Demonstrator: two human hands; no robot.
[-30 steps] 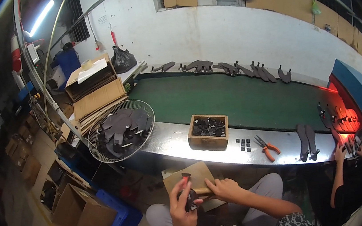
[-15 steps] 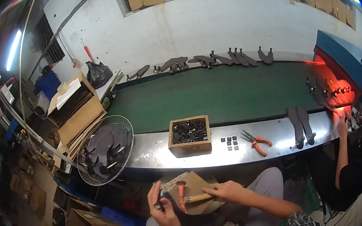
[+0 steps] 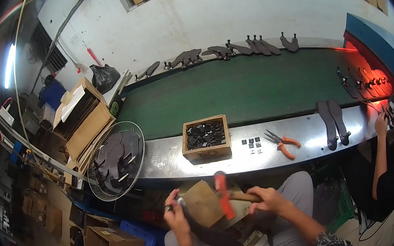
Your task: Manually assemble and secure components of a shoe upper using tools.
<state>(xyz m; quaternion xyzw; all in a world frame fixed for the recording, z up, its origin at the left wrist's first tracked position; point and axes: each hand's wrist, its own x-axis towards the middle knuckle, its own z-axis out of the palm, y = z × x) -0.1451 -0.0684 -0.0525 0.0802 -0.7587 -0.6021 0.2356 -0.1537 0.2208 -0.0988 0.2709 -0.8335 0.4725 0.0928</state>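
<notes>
My left hand (image 3: 176,217) is closed on one end of a dark shoe sole (image 3: 212,237), which curves down to the right over my lap. A small shiny part shows beside the fingertips, too small to make out. In my right hand (image 3: 268,200) is a hammer (image 3: 224,196) with a red head and a wooden handle, gripped near the handle's end. The slightly blurred hammer head is raised over a tan board (image 3: 199,203) on my lap, apart from the sole.
On the metal bench edge (image 3: 168,167) stand a wooden box (image 3: 208,155) of small black pieces, several loose pieces (image 3: 251,141), orange-handled pliers (image 3: 283,144) and two soles (image 3: 331,122). A wire basket (image 3: 118,196) holds more soles. Behind runs a green belt (image 3: 232,94). A co-worker's arm (image 3: 381,160) is at right.
The hammer has moved right and up relative to the left hand, and its head has turned. The left hand keeps its hold on the sole. The whole view has shifted slightly.
</notes>
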